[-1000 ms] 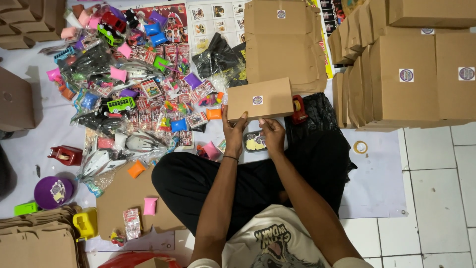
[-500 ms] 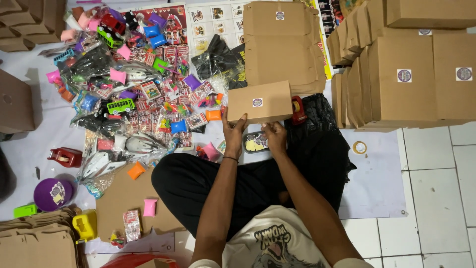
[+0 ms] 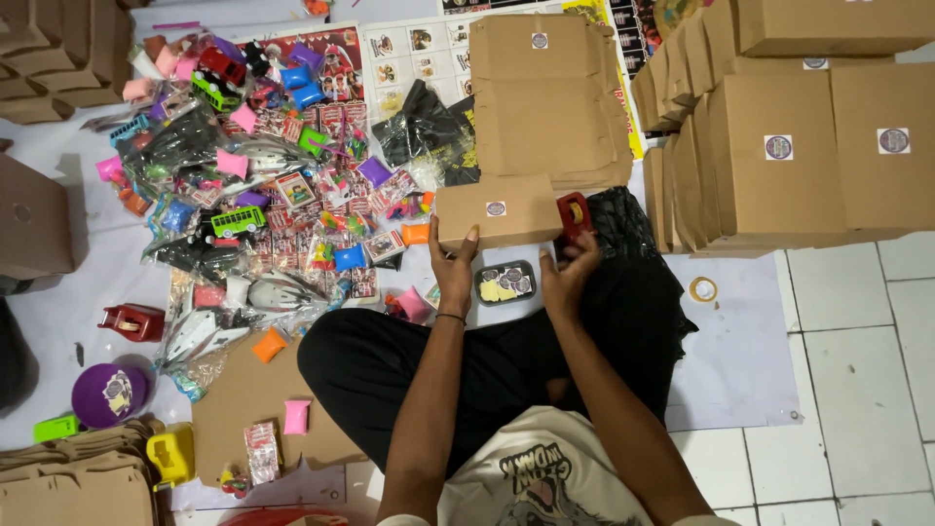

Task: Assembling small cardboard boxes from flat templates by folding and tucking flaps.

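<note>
Brown cardboard, a small closed box [image 3: 499, 211] with a round sticker on its side, is sitting in front of the person's crossed legs, above a small dark tray [image 3: 505, 283] on the white sheet. The left hand [image 3: 454, 265] is gripping the box's lower left edge, thumb up against the near face and fingers curled round it. The right hand [image 3: 569, 275] is closing its fingers on a red tape dispenser [image 3: 573, 216] that is touching the box's right end. A flat stack of cardboard blanks [image 3: 547, 97] is lying just beyond the box, finished boxes [image 3: 799, 146] are standing piled to the right, and a heap of small colourful toys [image 3: 263, 195] is spreading to the left. A roll of tape [image 3: 702, 289] is lying near the piled boxes.
</note>
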